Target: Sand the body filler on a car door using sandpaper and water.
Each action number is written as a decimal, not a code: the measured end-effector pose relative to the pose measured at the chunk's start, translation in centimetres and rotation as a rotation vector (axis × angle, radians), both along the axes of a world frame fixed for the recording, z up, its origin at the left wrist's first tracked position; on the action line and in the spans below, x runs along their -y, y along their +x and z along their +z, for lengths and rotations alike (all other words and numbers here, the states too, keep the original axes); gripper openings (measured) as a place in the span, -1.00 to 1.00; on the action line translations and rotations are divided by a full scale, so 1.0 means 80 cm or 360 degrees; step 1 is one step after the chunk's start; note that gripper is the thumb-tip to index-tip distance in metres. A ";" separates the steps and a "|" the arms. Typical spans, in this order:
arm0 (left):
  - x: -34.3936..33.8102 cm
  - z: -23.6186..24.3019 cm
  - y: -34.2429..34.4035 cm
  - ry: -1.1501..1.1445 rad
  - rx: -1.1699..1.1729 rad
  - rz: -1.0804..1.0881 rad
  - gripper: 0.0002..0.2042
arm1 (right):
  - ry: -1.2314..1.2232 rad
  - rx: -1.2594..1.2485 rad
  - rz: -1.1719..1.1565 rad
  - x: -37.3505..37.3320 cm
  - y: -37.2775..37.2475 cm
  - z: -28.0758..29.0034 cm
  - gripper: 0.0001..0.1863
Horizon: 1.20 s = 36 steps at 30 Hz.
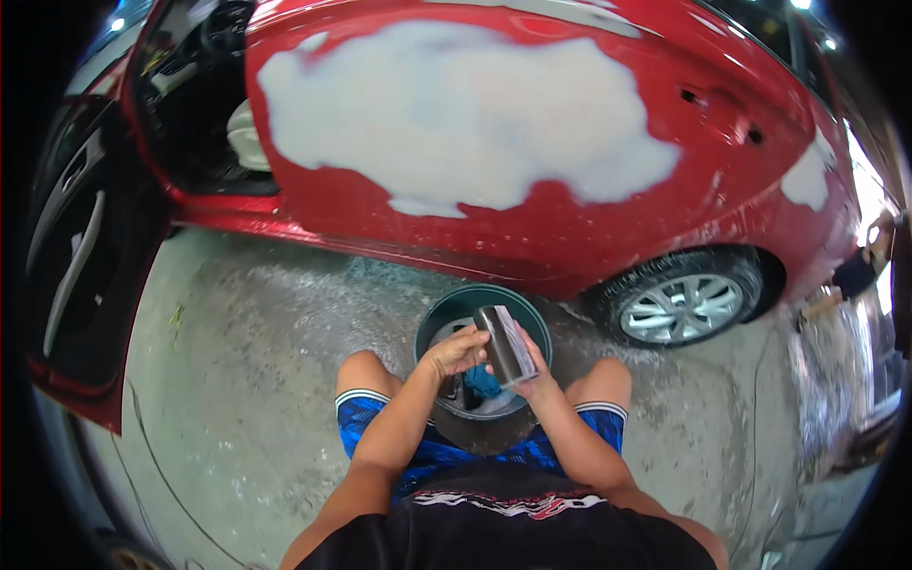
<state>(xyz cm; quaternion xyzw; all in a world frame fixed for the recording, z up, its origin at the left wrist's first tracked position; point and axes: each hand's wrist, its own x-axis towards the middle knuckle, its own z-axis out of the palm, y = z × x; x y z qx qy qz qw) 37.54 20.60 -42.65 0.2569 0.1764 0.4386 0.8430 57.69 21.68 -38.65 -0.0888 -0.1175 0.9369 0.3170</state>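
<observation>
Over a round green bucket between my knees, I have a dark rectangular piece with a pale edge, like abrasive paper on a block. My right hand grips it along its right side, and my left hand has its curled fingers on its left side. A blue cloth and cloudy water lie in the bucket below. In front of me, a red car's side panel carries a large whitish sanded patch.
An open car door stands at the left, beside the cabin's pale seat. The rear wheel is ahead right. Another person is at the far right. Thin hoses or cables cross the concrete floor.
</observation>
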 end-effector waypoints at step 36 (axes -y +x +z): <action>-0.093 -0.148 0.067 -0.0840 -0.1774 0.0093 -0.49 | 0.2537 0.1973 -0.0730 -0.097 0.158 0.130 -0.74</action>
